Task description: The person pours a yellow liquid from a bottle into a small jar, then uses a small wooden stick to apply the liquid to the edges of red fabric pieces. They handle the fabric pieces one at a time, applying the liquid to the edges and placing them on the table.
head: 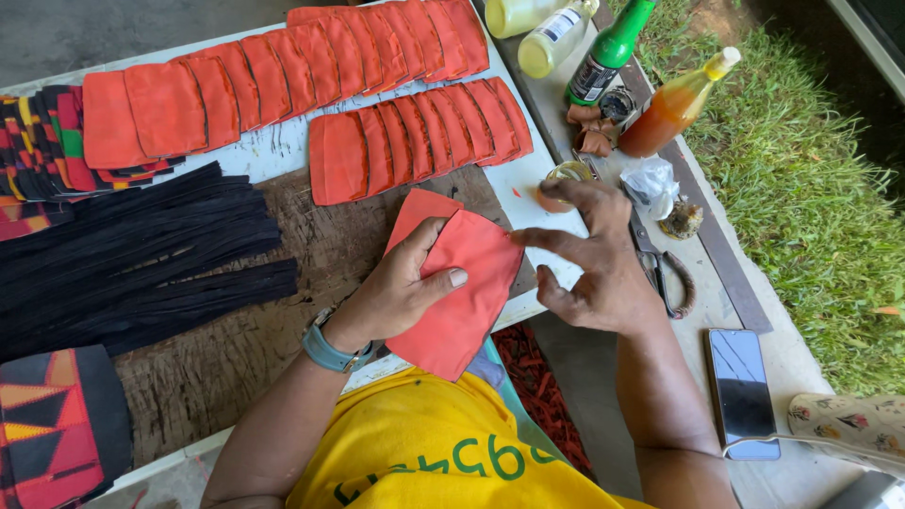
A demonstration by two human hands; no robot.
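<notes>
My left hand (401, 287) holds a red-orange leather piece (467, 283) at the table's near edge, thumb pressed on top. A second red piece (415, 209) lies partly under it. My right hand (594, 259) hovers at the piece's right edge with fingers spread, one fingertip touching its corner. Just beyond my right fingers stands a small open jar (564, 175) of glue-like paste.
Two overlapping rows of red pieces (415, 141) lie on the white table (273, 151). Black strips (141, 254) and patterned fabric (52, 424) sit at left. Bottles (674, 104), scissors (665, 273) and a phone (742, 386) are on the bench at right, beside grass.
</notes>
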